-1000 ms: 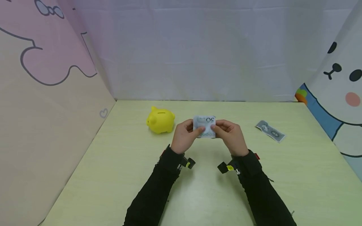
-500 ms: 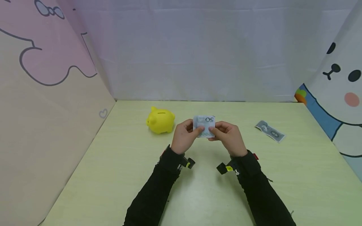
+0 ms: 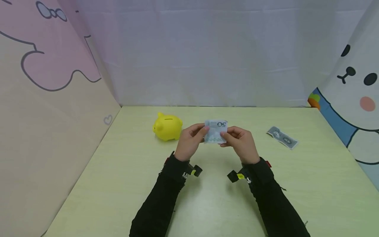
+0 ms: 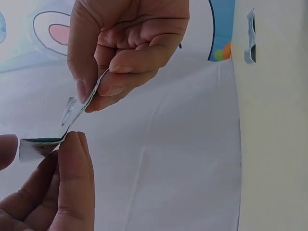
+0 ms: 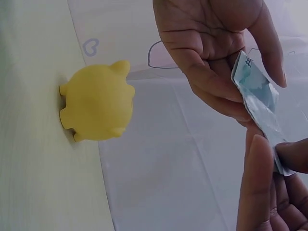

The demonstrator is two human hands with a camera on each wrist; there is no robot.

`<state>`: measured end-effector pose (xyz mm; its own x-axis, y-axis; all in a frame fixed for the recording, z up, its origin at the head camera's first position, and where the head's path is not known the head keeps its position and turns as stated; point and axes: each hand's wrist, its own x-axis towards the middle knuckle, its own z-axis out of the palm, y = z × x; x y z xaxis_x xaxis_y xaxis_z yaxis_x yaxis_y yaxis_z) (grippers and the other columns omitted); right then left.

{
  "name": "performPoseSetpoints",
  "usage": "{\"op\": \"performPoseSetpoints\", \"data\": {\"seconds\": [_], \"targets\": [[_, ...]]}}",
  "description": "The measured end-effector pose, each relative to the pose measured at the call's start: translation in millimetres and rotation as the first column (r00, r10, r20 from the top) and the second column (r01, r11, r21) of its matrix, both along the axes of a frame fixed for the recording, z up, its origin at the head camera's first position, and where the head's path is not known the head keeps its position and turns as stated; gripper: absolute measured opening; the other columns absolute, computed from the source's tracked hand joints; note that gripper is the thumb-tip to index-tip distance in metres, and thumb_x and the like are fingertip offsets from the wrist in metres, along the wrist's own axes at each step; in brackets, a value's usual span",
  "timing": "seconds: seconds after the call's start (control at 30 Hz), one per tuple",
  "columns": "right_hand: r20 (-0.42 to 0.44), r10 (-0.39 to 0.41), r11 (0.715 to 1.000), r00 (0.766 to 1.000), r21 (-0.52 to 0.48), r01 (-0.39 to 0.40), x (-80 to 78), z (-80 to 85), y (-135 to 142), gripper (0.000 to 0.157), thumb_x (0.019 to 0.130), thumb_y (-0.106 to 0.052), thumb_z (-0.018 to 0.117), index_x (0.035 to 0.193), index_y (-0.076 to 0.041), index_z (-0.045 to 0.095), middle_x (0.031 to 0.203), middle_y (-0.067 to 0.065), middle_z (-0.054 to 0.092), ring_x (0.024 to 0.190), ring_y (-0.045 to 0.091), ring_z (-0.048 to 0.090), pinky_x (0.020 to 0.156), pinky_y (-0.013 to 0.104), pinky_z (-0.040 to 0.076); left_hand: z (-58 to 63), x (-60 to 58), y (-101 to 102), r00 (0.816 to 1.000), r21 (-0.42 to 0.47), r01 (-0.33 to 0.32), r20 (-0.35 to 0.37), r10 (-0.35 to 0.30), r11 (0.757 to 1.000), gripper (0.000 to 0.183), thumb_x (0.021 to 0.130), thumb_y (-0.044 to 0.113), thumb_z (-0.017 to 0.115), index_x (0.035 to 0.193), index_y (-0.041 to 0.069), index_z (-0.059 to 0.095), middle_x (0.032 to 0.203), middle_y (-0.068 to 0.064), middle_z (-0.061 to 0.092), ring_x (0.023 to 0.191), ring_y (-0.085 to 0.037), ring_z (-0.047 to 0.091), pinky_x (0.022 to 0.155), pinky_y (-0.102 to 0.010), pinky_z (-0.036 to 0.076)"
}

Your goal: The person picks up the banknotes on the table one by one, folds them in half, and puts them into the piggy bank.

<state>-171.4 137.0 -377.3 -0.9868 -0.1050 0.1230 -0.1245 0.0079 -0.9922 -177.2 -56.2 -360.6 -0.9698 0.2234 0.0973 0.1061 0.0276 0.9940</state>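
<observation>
A folded banknote (image 3: 215, 133) printed with an upside-down 50 is held up between the two hands in the head view. At its left edge is the left hand (image 3: 188, 141), with its fingers behind the note and its thumb in front. In the left wrist view, a bent flap of the banknote (image 4: 32, 151) lies between that thumb and the fingers. The right hand (image 3: 244, 144) pinches the other edge between thumb and fingers, plainly seen in the right wrist view. There, the left hand (image 5: 207, 53) has its thumb close to the raised flap.
A yellow piggy bank (image 3: 167, 127) with a slot in its top stands to the left of the hands. A second banknote (image 3: 282, 137) lies slightly curled on the pale table (image 3: 103, 184) at the right. A white curtain (image 3: 207, 56) hangs behind the table.
The left hand has shifted slightly left, and its thumb has moved up along the note. The banknote has moved a little right and up. The right hand has stayed nearly in place.
</observation>
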Motion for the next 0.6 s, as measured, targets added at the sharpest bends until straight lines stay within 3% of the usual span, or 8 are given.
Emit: {"op": "performPoseSetpoints", "data": {"seconds": [0.13,0.27,0.6], "targets": [[0.014,-0.012,1.0,1.0,-0.001,0.012,0.2,0.9,0.6,0.027,0.095,-0.007,0.061,0.111,0.015,0.06,0.086,-0.012,0.07,0.072,0.012,0.069,0.065,0.025,0.06,3.2,0.8,-2.8,0.999,0.039,0.032,-0.015,-0.032,0.999,0.031,0.102,0.013,0.051,0.126,-0.004,0.061,0.12,-0.024,0.065,0.093,-0.019,0.068,0.088,-0.038,0.058],[0.026,-0.02,1.0,0.999,0.008,0.02,0.8,2.1,0.3,0.027,0.095,-0.008,0.062,0.111,0.014,0.06,0.086,-0.012,0.07,0.072,0.012,0.069,0.066,0.025,0.06,5.3,1.6,-4.6,0.999,0.041,0.047,-0.006,-0.046,0.998,0.031,0.103,0.009,0.049,0.127,-0.005,0.061,0.12,-0.025,0.064,0.091,-0.017,0.067,0.087,-0.037,0.058],[0.006,-0.02,1.0,1.0,0.003,0.02,1.8,2.9,0.2,0.026,0.096,-0.008,0.061,0.108,0.015,0.06,0.084,-0.012,0.07,0.071,0.01,0.07,0.065,0.025,0.06,4.7,2.5,-4.9,0.993,0.039,0.115,-0.035,-0.114,0.993,0.031,0.099,0.007,0.056,0.129,0.001,0.061,0.125,-0.019,0.064,0.098,-0.024,0.069,0.088,-0.037,0.058]]}}
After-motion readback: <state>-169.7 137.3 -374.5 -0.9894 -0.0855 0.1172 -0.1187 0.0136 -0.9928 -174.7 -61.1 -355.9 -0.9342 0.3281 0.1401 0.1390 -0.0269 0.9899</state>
